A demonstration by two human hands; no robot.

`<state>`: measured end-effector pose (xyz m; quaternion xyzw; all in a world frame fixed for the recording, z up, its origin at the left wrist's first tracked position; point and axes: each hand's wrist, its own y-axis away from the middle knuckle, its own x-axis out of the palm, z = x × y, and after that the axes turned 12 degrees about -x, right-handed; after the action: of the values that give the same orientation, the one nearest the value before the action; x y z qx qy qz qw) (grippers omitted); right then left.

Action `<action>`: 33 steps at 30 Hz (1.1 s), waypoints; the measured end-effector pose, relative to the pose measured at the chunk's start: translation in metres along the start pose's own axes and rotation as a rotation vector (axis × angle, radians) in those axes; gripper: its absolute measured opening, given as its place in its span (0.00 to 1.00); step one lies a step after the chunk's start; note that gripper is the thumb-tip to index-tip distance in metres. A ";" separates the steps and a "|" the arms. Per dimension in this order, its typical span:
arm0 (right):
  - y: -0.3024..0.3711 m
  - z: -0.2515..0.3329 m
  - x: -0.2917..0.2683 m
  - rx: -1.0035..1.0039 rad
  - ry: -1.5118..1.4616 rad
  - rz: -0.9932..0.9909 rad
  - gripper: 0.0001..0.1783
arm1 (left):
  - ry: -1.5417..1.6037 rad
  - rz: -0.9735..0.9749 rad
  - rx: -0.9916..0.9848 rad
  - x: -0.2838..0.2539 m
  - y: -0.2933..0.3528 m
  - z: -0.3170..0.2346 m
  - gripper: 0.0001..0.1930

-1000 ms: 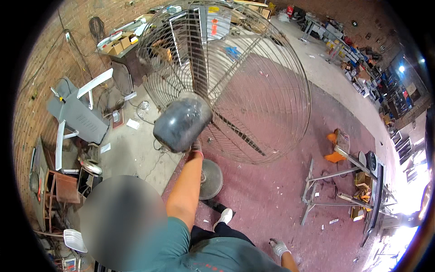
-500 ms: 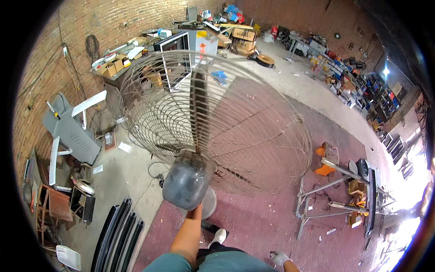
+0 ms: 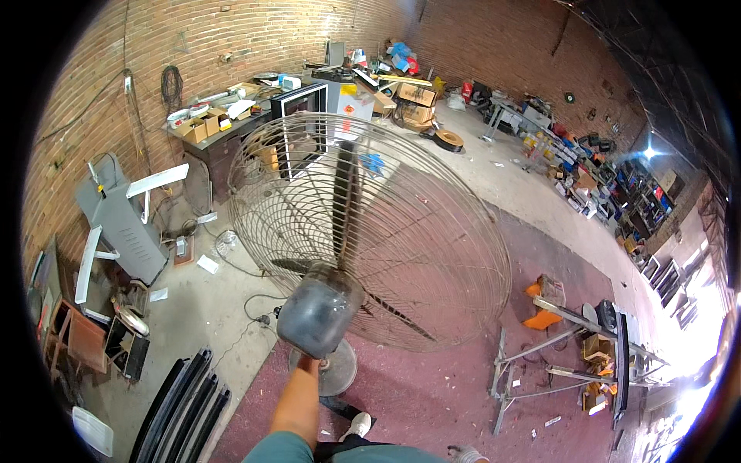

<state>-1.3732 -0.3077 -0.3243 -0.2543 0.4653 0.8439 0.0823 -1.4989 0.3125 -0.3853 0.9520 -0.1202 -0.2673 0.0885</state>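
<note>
A: Nearest parts?
B: L hand, below the glossy black, rounded motor housing of a large metal pedestal fan. Fingers hidden, so grip can't be told; prob. up there b/c the weight sits at that end.

A: Rest of the fan?
B: Beyond the housing, a round, rusty-brown wire guard, tilted, w/ narrow dark blades inside, crisp enough to suggest no spin.

A: And R hand?
B: Pale-gloved R hand, cut by the lower edge of view; finger spread can't be told, nor whether it holds anything.

A: What carries the fan?
B: Flat grey disc-shaped base on the dark-red floor, just inside its L edge; broad, presumably vs. tipping under a heavy top. White shoe near it.

A: Farther out?
B: Past that L edge, long black curved strips lie side by side on pale concrete, likely b/c the curves match. Toward the red floor's R edge, grey metal trestle frame, legs splayed, prob. for stability.

A: Farthest?
B: Dark desk by a tan brick wall; open brown cardboard boxes near the tabletop's L corner, prob. open for easy reach.
</note>
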 end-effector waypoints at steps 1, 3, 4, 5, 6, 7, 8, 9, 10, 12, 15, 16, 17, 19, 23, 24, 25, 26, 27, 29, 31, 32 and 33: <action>0.006 0.011 -0.004 0.023 -0.009 -0.002 0.31 | -0.005 0.000 -0.004 0.007 0.006 0.003 0.30; 0.009 0.002 0.000 0.006 0.063 0.005 0.31 | -0.006 0.007 -0.013 0.023 0.019 0.003 0.29; 0.007 -0.005 0.004 -0.006 0.100 0.012 0.31 | -0.004 0.001 -0.016 0.029 0.025 0.004 0.29; 0.004 -0.015 0.009 -0.037 0.096 0.016 0.31 | -0.003 0.003 -0.017 0.037 0.033 0.005 0.29; -0.003 -0.044 0.019 -0.059 0.092 0.011 0.31 | 0.003 0.016 -0.022 0.045 0.042 0.003 0.29; -0.007 -0.063 0.023 -0.083 0.089 0.011 0.31 | 0.006 0.022 -0.027 0.052 0.051 0.006 0.29; -0.004 -0.063 0.021 -0.055 0.094 0.025 0.33 | 0.003 0.020 -0.037 0.054 0.057 0.013 0.29; -0.003 -0.062 0.018 -0.027 0.101 0.038 0.34 | 0.001 0.016 -0.043 0.055 0.063 0.019 0.29; 0.003 -0.063 0.017 0.007 0.108 0.052 0.35 | -0.002 0.016 -0.049 0.057 0.069 0.022 0.29; 0.006 -0.066 0.015 0.036 0.197 0.127 0.39 | -0.003 0.014 -0.054 0.060 0.077 0.026 0.29; -0.004 -0.073 0.019 0.063 0.293 0.219 0.38 | -0.004 0.013 -0.050 0.057 0.079 0.026 0.29; -0.011 -0.078 0.019 0.060 0.306 0.234 0.37 | -0.008 0.009 -0.049 0.052 0.078 0.027 0.29; -0.020 -0.086 0.025 0.048 0.306 0.231 0.35 | -0.013 0.007 -0.041 0.046 0.076 0.028 0.29; -0.040 -0.101 0.034 0.028 0.311 0.230 0.33 | -0.031 -0.005 -0.027 0.032 0.072 0.032 0.29; -0.077 -0.163 0.058 -0.023 0.346 0.189 0.28 | -0.040 0.033 -0.011 0.022 0.081 0.048 0.29; -0.080 -0.182 0.060 -0.031 0.360 0.176 0.27 | -0.031 0.043 -0.002 0.023 0.084 0.048 0.29; -0.084 -0.194 0.062 -0.034 0.370 0.159 0.26 | -0.022 0.056 0.006 0.025 0.087 0.048 0.29; -0.094 -0.171 0.063 -0.059 0.311 0.140 0.26 | -0.055 0.036 0.007 0.017 0.086 0.057 0.29; -0.096 -0.146 0.058 -0.073 0.257 0.119 0.25 | -0.072 0.025 0.003 0.013 0.086 0.064 0.29; -0.091 -0.113 0.035 -0.076 0.234 0.079 0.25 | -0.065 0.038 0.003 0.021 0.085 0.065 0.29; -0.093 -0.087 0.023 -0.110 0.284 0.087 0.25 | -0.068 0.045 0.011 0.026 0.082 0.064 0.29; -0.091 -0.083 0.024 -0.089 0.255 0.082 0.26 | -0.061 0.057 0.022 0.027 0.081 0.062 0.29; -0.089 -0.079 0.025 -0.068 0.226 0.077 0.26 | -0.058 0.069 0.032 0.031 0.080 0.058 0.29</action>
<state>-1.3336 -0.3265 -0.4377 -0.3321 0.4522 0.8277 -0.0119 -1.5189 0.2211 -0.4303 0.9404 -0.1597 -0.2899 0.0787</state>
